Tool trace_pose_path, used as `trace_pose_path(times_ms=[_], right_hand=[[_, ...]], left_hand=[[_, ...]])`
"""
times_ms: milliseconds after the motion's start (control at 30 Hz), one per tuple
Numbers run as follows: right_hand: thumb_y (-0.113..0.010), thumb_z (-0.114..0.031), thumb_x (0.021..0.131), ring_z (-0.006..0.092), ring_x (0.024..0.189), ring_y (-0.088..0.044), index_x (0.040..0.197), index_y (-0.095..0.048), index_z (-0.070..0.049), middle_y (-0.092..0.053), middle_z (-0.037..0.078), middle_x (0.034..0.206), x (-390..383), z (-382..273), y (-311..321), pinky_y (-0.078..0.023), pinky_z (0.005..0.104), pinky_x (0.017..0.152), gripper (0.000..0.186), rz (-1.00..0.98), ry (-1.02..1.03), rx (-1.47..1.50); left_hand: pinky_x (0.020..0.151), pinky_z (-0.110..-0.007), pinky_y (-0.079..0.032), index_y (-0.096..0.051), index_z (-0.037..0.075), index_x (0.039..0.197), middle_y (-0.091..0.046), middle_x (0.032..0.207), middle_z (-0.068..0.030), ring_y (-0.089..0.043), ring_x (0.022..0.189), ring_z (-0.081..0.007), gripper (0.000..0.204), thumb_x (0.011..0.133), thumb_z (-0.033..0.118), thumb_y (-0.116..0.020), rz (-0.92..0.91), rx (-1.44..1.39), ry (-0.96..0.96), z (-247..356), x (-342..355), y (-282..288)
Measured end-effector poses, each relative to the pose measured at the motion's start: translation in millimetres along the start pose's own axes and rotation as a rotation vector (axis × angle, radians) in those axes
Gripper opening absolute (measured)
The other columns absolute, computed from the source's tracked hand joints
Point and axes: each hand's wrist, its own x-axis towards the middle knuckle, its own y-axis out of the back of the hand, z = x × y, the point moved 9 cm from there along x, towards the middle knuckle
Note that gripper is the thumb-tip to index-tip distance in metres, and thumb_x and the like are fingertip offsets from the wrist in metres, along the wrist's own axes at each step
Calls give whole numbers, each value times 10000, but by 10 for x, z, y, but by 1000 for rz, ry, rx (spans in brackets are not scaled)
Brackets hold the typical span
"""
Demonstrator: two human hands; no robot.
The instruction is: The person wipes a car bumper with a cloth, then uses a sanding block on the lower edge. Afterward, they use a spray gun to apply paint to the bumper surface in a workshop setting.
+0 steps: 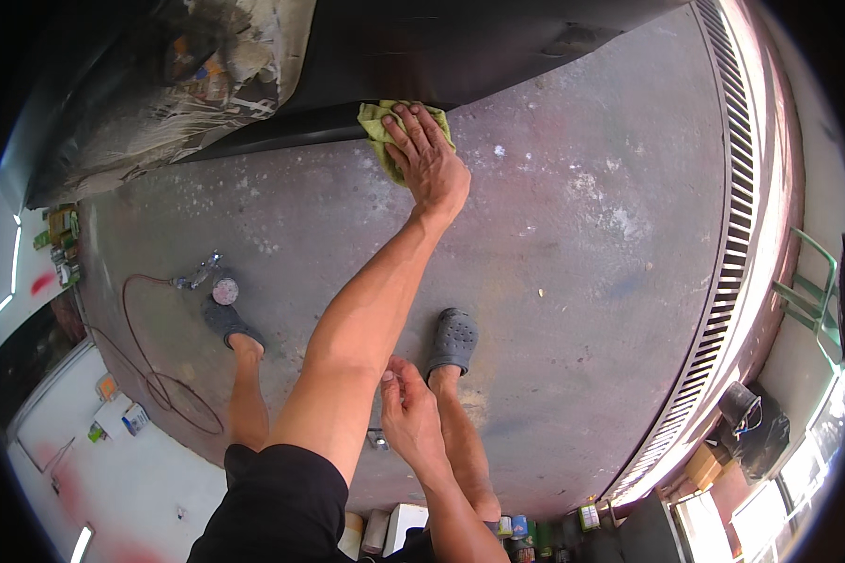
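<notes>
My left hand presses a yellow-green cloth against the lower edge of a glossy black vehicle body panel, fingers spread over it. My left arm reaches forward from a black sleeve. Lower down, my right hand hangs beside my left elbow, its fingers loosely bent and apart, with nothing visible in them. Left of the cloth, crumpled masking of plastic and printed paper covers part of the vehicle. A dark lower trim strip runs below the panel.
A spray gun with a round cup stands near my left foot, its reddish hose curling across the stained grey floor. A slotted drain grate curves along the right. Beyond are a green chair and a black bucket.
</notes>
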Motion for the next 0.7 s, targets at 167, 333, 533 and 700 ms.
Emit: trace_pose_path(times_ms=[167, 333, 533, 700], right_hand=[[-555, -192, 1107, 333, 969, -755, 1322, -659, 27, -753, 248, 1138, 63, 1, -184, -591, 418, 868, 324, 1, 40, -24], [-560, -215, 1105, 360, 1005, -755, 1319, -660, 7, -744, 265, 1179, 80, -32, -378, -583, 438, 890, 324, -20, -28, -17], [-559, -193, 1094, 445, 1063, -725, 1313, -652, -10, -722, 260, 1249, 22, -103, -478, -568, 481, 934, 300, -16, 29, -46], [-554, -170, 1090, 446, 1063, -723, 1316, -650, -12, -713, 258, 1265, 17, -74, -509, -569, 489, 928, 292, 26, 30, -32]], left_hand=[[1309, -670, -137, -161, -18, 1712, -82, 1797, -250, -32, 1653, -493, 846, 974, 38, -571, 98, 98, -337, -489, -145, 17], [1303, -652, -203, -180, 33, 1723, -132, 1805, -198, -96, 1657, -466, 874, 949, 19, -585, 90, 256, -347, -1476, -104, 198], [1295, -667, -188, -121, -24, 1711, -76, 1788, -274, -35, 1641, -529, 878, 981, 85, -598, 144, 117, -202, -1642, 27, 359], [1270, -717, -186, -45, -60, 1698, -32, 1761, -340, 13, 1614, -593, 987, 971, 161, -675, 174, 126, -229, -799, -10, 87]])
